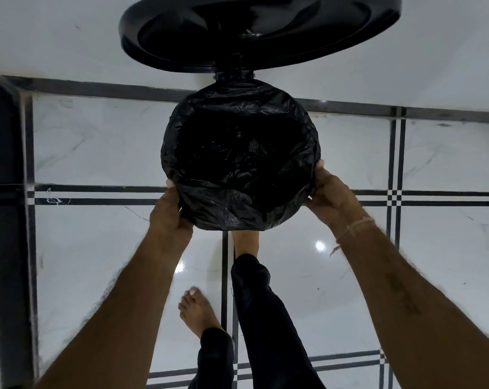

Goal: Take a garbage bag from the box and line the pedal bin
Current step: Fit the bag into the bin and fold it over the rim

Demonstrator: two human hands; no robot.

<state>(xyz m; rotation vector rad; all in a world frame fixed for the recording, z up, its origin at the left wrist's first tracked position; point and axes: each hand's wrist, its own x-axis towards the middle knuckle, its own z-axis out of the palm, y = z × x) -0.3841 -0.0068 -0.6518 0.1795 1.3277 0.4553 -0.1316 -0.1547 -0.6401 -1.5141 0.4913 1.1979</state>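
Observation:
A round black pedal bin stands on the floor against the wall, its lid (260,32) raised upright behind it. A black garbage bag (237,209) lies inside the bin with its edge folded down over the whole rim, hiding the bin body. My left hand (169,213) grips the bag-covered rim at the lower left. My right hand (331,196) grips it at the lower right. One bare foot (244,242) reaches under the bin's front, where the pedal is hidden. No box is in view.
White glossy floor tiles (97,141) with dark border lines surround the bin. A white wall (55,37) rises behind it, and a dark strip (7,220) runs down the left edge. My other bare foot (198,313) stands on the floor below the bin.

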